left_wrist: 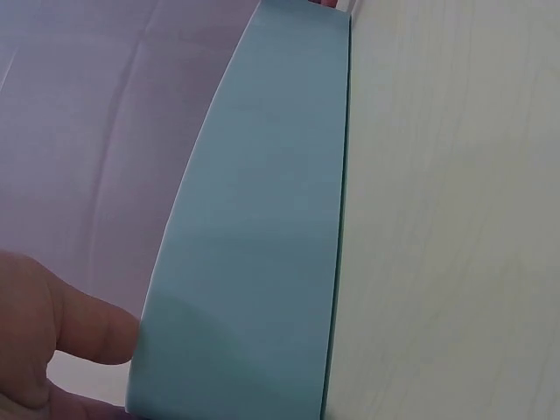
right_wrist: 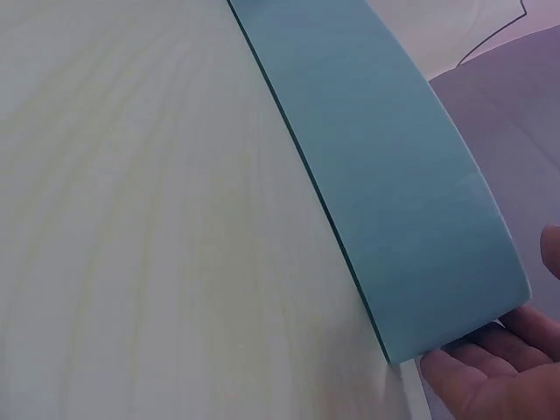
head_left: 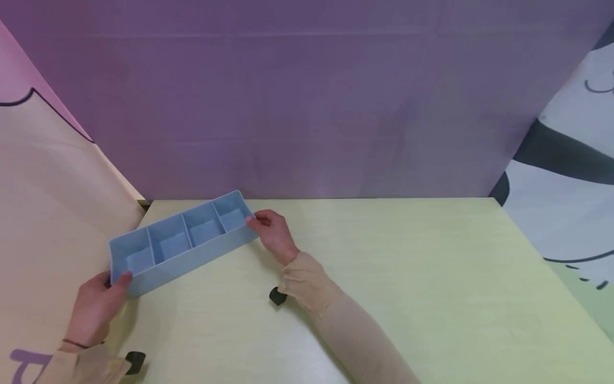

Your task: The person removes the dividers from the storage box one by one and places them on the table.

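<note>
A light blue organizer tray (head_left: pixel 192 262) with several compartments in a row lies slantwise at the left of the table, its right end farther back. The compartments hold nothing. At its near left end my left hand (head_left: pixel 92 306) grips the corner, thumb over the rim. My right hand (head_left: pixel 276 236) holds the opposite end, thumb at the rim. In the left wrist view the tray's long outer wall (left_wrist: pixel 254 219) stands beside the left thumb (left_wrist: pixel 96 331). The right wrist view has the right fingers (right_wrist: pixel 490 360) against the tray's end, low down.
The pale wooden table (head_left: pixel 408 277) extends to the right of the tray. Behind it hangs a purple backdrop (head_left: pixel 312 106). Printed cloth panels stand on the left (head_left: pixel 43 213) and right (head_left: pixel 571 202). Small black devices sit at both wrists.
</note>
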`<state>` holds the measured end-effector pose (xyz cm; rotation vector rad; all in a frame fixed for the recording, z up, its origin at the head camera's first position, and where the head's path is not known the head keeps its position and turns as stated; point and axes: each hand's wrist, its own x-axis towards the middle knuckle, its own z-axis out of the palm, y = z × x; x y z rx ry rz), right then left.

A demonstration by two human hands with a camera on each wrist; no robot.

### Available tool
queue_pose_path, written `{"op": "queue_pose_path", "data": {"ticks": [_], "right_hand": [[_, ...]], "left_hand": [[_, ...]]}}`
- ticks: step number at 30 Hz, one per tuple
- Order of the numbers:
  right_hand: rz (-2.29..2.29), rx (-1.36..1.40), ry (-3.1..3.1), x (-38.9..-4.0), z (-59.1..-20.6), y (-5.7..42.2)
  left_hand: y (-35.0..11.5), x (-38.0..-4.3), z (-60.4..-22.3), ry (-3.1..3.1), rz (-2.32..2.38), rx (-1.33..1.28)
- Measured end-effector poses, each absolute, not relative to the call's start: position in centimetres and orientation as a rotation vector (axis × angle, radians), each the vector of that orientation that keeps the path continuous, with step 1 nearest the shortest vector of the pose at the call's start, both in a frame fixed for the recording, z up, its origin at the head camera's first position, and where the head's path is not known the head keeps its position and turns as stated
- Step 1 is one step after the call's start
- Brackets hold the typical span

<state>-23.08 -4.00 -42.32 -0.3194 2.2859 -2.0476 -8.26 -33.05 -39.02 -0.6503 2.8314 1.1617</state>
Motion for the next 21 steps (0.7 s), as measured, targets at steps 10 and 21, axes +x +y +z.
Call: {"op": "queue_pose_path", "data": {"ticks": [10,21], "right_hand": [[-2.056,-0.256,2.35,-23.31,-42.78,-4.03],[-2.041,-0.26,2.332,-23.41,-42.83,-4.34]], "left_hand": [[-32.54,-8.38,-39.31,2.88,1.215,-0.734],[-32.84,-8.1,-39.39,2.865,1.286,-0.715]]}}
